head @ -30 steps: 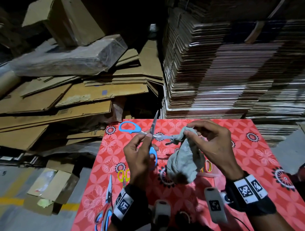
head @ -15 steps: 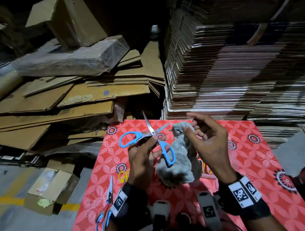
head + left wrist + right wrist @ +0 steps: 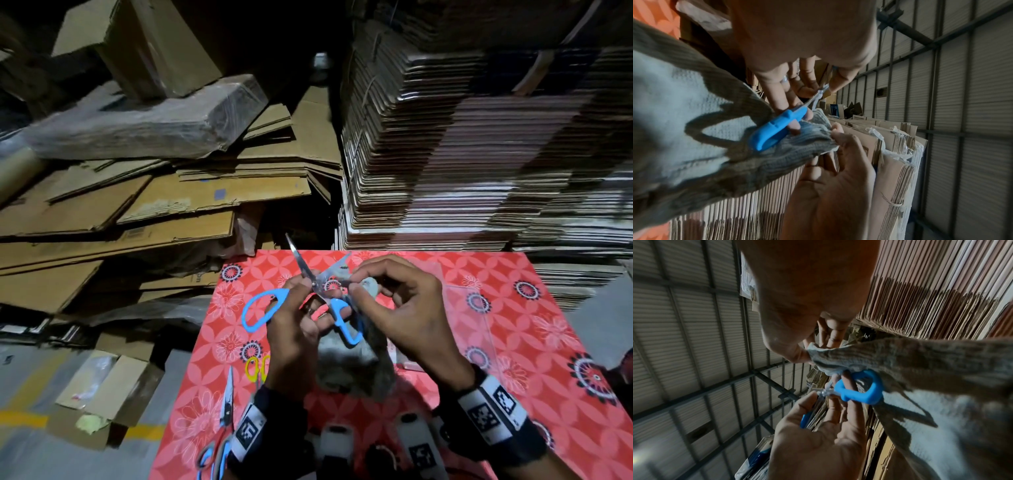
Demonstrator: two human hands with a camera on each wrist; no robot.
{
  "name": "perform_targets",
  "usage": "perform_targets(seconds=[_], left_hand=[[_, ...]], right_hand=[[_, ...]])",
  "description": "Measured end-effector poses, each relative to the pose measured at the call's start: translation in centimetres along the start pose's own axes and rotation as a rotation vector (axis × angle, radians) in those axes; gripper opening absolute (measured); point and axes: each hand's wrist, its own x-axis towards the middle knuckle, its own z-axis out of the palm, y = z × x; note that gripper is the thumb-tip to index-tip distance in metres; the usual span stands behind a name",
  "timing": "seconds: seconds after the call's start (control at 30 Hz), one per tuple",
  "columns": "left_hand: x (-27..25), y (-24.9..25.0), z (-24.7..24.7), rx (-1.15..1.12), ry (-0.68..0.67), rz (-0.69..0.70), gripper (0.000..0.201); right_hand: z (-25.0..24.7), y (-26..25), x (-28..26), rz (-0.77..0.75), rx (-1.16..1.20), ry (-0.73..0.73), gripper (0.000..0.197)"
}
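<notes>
Blue plastic handles catch the eye first: the scissors (image 3: 310, 274) are up in the air over the far part of the table, blades spread in a V and pointing away from the person. The left hand (image 3: 294, 335) grasps them near the pivot. From the right wrist view, its fingers pass through one handle loop, while the other loop sticks out free to the left in the head view.

That gripped loop lies right against the grey knitted cloth (image 3: 349, 366). The right hand (image 3: 411, 308) pinches the cloth's top edge between thumb and forefinger, the other fingers curled above it. From that pinch the cloth hangs down between the two hands, and its lower end looks to reach the red flowered table cover (image 3: 496, 325). The cloth's edge sits just beside the blades, but I cannot tell whether any of it lies between them.

Near the left wrist a second pair of scissors (image 3: 224, 411) lies flat on the cover, blade pointing away. Yellow handles (image 3: 255, 368) peep out just beside the left hand. Behind the table stands a tall stack of flat cardboard (image 3: 479, 154), with loose cardboard sheets (image 3: 137, 205) piled to the left of it
</notes>
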Motion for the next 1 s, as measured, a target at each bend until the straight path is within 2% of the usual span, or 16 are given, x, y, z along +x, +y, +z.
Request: perform_targets(seconds=[0.17, 0.33, 0.43, 0.5, 0.53, 0.63, 0.7, 0.77, 0.8, 0.9, 0.97, 1.0], left_hand=[[0.7, 0.2, 0.3, -0.063, 0.107, -0.08, 0.02], [0.6, -0.4, 0.2, -0.063, 0.084, -0.115, 0.032], [0.3, 0.2, 0.5, -0.104, 0.062, -0.149, 0.028], [0.1, 0.5, 0.9, -0.125, 0.02, -0.153, 0.031], [0.0, 0.7, 1.0, -0.132, 0.008, -0.155, 0.024], [0.0, 0.6, 1.0, -0.139, 0.042, -0.156, 0.023], [0.1, 0.6, 0.9, -0.186, 0.071, -0.165, 0.036], [0.1, 0.7, 0.9, -0.183, 0.063, -0.174, 0.068], [-0.1, 0.8, 1.1, -0.176, 0.048, -0.162, 0.07], [-0.7, 0.9, 1.3, -0.147, -0.017, -0.081, 0.027], [-0.8, 0.8, 1.2, -0.143, -0.031, -0.055, 0.021], [-0.8, 0.8, 1.2, -0.148, -0.04, -0.056, 0.025]], right_hand=[[-1.7, -0.6, 0.7, 0.059, 0.059, -0.029, 0.022], [-2.7, -1.9, 0.9, 0.061, 0.029, -0.134, 0.023], [-2.8, -2.4, 1.0, 0.035, -0.005, -0.164, 0.022], [-2.3, -2.2, 0.9, 0.046, -0.028, -0.139, 0.023], [-2.0, -2.0, 0.7, 0.053, -0.044, -0.116, 0.024], [-0.8, -1.2, 0.3, 0.013, -0.107, -0.027, 0.022], [-0.2, -0.9, 0.2, -0.067, -0.173, 0.046, 0.02], [0.2, -0.7, 0.2, -0.138, -0.242, 0.118, 0.017], [0.3, -0.6, 0.2, -0.16, -0.264, 0.147, 0.016], [0.5, -0.5, 0.4, -0.196, -0.3, 0.211, 0.013], [0.7, -0.4, 0.4, -0.221, -0.323, 0.232, 0.011], [0.9, -0.4, 0.3, -0.233, -0.337, 0.233, 0.01]])
